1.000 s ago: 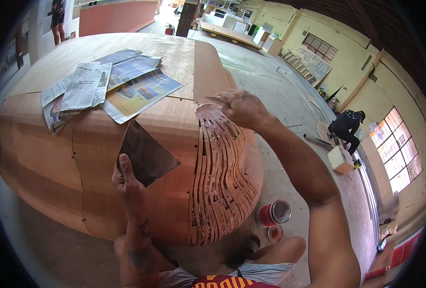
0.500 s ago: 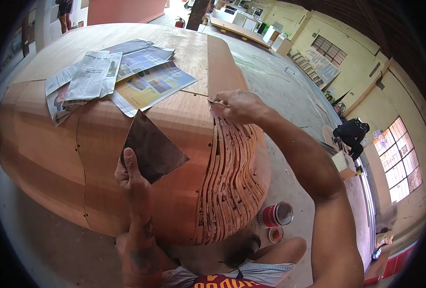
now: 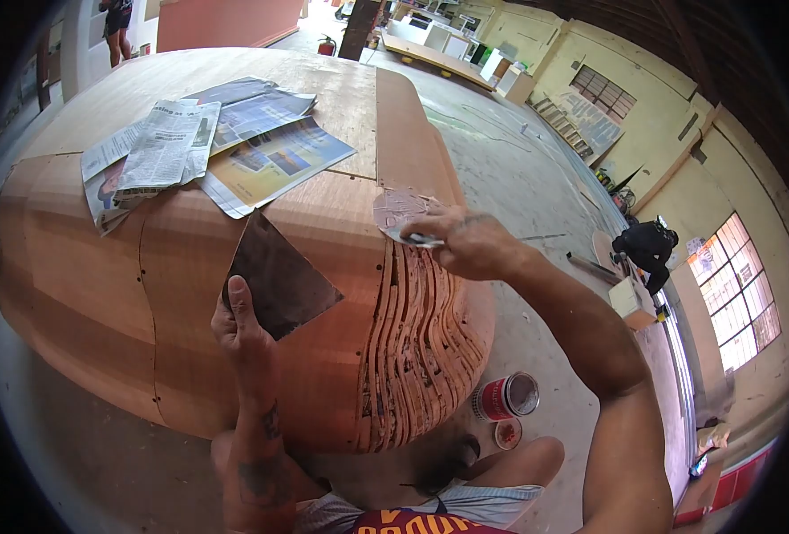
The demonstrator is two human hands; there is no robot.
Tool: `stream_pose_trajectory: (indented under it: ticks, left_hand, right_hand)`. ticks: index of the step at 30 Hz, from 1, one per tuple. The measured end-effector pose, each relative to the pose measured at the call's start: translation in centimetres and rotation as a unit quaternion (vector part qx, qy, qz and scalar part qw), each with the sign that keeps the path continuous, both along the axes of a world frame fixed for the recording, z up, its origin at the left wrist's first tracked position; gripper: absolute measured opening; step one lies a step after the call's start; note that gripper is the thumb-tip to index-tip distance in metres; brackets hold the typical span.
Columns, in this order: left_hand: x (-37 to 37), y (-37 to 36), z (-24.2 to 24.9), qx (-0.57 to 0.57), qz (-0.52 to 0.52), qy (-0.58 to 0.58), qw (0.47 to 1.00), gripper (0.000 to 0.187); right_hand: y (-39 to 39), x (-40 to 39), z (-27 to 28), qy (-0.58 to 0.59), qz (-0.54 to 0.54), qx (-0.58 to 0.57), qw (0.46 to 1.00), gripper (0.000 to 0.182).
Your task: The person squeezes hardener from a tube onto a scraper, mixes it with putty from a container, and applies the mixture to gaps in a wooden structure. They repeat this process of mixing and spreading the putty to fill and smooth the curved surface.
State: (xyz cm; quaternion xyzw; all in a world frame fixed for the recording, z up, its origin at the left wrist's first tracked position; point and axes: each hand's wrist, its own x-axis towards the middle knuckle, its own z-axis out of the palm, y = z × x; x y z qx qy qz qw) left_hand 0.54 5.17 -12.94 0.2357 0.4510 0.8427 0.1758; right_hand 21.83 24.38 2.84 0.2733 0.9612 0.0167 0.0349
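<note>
My left hand [image 3: 238, 322] grips a dark, flat square board [image 3: 283, 276] by its lower left corner, thumb on top, in front of the wooden form's side. In my right hand [image 3: 470, 240] is a putty knife [image 3: 423, 238], its blade at the form's upper right corner. A smear of pale pinkish putty [image 3: 401, 207] lies on the surface there, just above and left of the fingers. Below the knife, the corner of the large curved plywood form [image 3: 190, 258] is built of many stacked, wavy strips [image 3: 421, 347] with gaps between them.
Newspaper sheets [image 3: 279, 165] lie on top of the form. An open red-and-white can [image 3: 508, 397] and its lid [image 3: 508, 434] stand on the floor near my knee. A person in dark clothing [image 3: 648, 249] crouches at right; another person [image 3: 117, 31] stands far left.
My right hand has moved slightly right and down with the putty knife, and a wide putty smear now shows on the corner. The left hand and board stay nearly in place.
</note>
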Motion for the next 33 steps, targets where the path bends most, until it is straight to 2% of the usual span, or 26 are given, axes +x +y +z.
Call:
stream_pose_trajectory:
  ticks: [2,5,8,11,15,18,29,33]
  left_hand:
    - [-0.1,-0.1,-0.2,-0.003,0.005,0.008,1.0,0.039]
    - [-0.2,-0.3,-0.1,-0.006,-0.006,0.004,1.0,0.039]
    - [-0.2,-0.2,0.4,0.002,-0.019,0.001,1.0,0.04]
    - [0.1,-0.2,0.6,-0.037,0.002,0.01,0.999,0.04]
    - [0.2,-0.1,1.1,0.001,-0.013,0.017,1.0,0.039]
    - [0.1,0.0,1.3,-0.004,-0.006,0.016,1.0,0.04]
    - [-0.2,0.4,0.9,-0.015,0.005,0.04,0.999,0.044]
    - [0.3,0.6,1.6,-0.012,0.012,0.009,1.0,0.041]
  right_hand:
    - [-0.8,1.3,-0.5,0.024,0.045,0.042,0.998,0.039]
    - [-2.1,1.8,1.8,-0.046,-0.028,0.004,0.999,0.04]
    - [-0.7,2.0,3.0,0.031,-0.039,-0.016,0.999,0.041]
    - [2.2,1.1,3.1,0.087,-0.017,-0.002,0.996,0.042]
    - [4.3,-0.3,1.1,0.088,0.025,0.06,0.994,0.045]
    - [5.5,-0.8,-0.2,0.067,0.033,0.092,0.993,0.04]
    - [7.0,-2.3,-1.1,0.054,0.045,0.103,0.992,0.042]
    - [6.5,-3.4,-0.3,0.027,0.039,0.096,0.994,0.042]
